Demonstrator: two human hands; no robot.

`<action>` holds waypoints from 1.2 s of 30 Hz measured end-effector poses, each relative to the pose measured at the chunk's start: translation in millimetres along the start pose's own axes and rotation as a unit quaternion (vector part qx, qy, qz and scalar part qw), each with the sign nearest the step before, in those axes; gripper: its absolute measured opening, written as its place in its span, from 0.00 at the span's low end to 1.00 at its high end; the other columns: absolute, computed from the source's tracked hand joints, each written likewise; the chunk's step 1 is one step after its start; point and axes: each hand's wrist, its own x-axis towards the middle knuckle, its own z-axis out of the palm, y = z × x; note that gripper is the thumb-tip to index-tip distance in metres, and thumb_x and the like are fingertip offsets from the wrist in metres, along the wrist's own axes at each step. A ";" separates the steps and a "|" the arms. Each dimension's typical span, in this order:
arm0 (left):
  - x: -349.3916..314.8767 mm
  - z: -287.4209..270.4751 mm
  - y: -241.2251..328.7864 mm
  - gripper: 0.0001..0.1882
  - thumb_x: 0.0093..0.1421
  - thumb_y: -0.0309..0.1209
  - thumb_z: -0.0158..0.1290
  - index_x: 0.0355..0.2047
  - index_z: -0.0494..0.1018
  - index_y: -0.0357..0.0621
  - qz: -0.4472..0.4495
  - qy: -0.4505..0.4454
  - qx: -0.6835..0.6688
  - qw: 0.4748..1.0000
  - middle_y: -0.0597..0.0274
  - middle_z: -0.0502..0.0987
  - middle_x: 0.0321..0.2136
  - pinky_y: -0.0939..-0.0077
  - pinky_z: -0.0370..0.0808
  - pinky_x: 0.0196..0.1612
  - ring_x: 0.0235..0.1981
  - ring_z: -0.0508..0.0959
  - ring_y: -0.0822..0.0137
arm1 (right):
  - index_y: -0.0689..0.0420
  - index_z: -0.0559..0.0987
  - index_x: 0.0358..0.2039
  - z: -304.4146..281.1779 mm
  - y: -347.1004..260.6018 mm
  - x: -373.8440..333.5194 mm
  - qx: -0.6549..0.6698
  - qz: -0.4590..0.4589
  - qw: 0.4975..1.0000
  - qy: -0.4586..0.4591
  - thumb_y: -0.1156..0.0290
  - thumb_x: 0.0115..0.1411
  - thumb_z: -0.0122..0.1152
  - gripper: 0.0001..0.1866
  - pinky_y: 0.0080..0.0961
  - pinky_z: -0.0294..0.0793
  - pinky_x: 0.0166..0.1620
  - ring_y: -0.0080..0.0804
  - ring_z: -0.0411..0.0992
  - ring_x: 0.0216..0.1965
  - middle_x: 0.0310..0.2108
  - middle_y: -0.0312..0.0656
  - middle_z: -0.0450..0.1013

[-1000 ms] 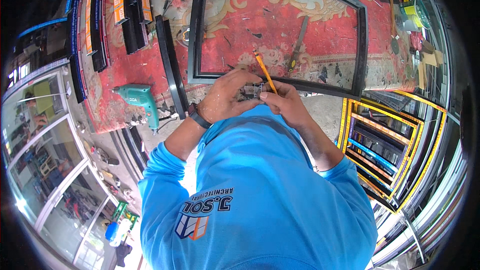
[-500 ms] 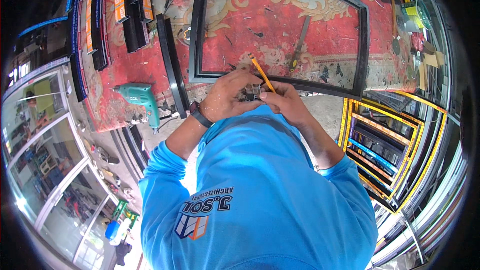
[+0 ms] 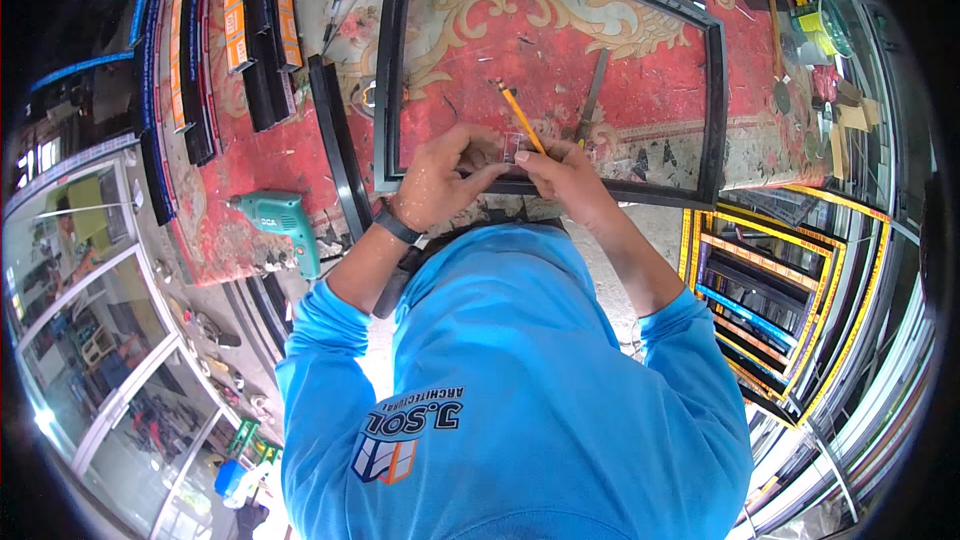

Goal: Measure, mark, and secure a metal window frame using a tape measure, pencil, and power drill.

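Both my hands meet over the near rail of a black rectangular frame [image 3: 715, 110] that lies on a worn, patterned red covering. My right hand [image 3: 568, 182] is closed, with a yellow pencil [image 3: 521, 117] sticking up from between its fingers, tilted to the far left. A small pale, H-shaped profile piece [image 3: 512, 148] sits between the fingertips of the two hands. My left hand [image 3: 440, 180] is curled with thumb and fingers at that piece's left side; its exact grip is partly hidden. Inside the frame, behind the right hand, lies a long thin blade-like tool [image 3: 592, 95].
A teal power drill [image 3: 278, 222] lies to the left, next to a loose black profile [image 3: 340, 145]. More profiles with orange labels [image 3: 236, 10] lie at the far left. Yellow-edged frames [image 3: 760, 290] stand on the right. Glazed white-framed panels [image 3: 130, 360] are at the left.
My hands have moved slightly away from my body, over the frame's near rail. The small piece is lifted into clearer view. The pencil stays in my right hand.
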 end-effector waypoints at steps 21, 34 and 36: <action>70.0 5.0 -85.5 0.13 0.61 0.21 0.68 0.45 0.79 0.36 -0.123 -0.053 0.118 0.984 0.48 0.86 0.38 0.57 0.84 0.43 0.41 0.88 0.49 | 0.62 0.84 0.50 -23.8 23.8 98.6 -0.234 -0.062 0.968 0.064 0.65 0.73 0.70 0.14 0.30 0.78 0.44 0.23 0.76 0.38 0.35 0.36 0.81; 70.7 19.4 -102.6 0.21 0.60 0.26 0.73 0.51 0.79 0.38 -0.165 -0.050 0.130 0.976 0.46 0.85 0.43 0.58 0.85 0.45 0.42 0.89 0.51 | 0.58 0.83 0.49 -59.9 23.8 132.9 -0.085 -0.070 0.988 0.107 0.50 0.84 0.53 0.23 0.22 0.70 0.38 0.19 0.70 0.34 0.31 0.29 0.73; 71.3 23.3 -104.0 0.21 0.59 0.26 0.73 0.51 0.79 0.38 -0.130 -0.048 0.159 0.977 0.46 0.83 0.42 0.57 0.85 0.45 0.42 0.88 0.49 | 0.59 0.83 0.47 -58.2 21.1 133.1 -0.101 -0.067 0.989 0.084 0.53 0.84 0.54 0.21 0.23 0.72 0.41 0.20 0.73 0.36 0.33 0.32 0.76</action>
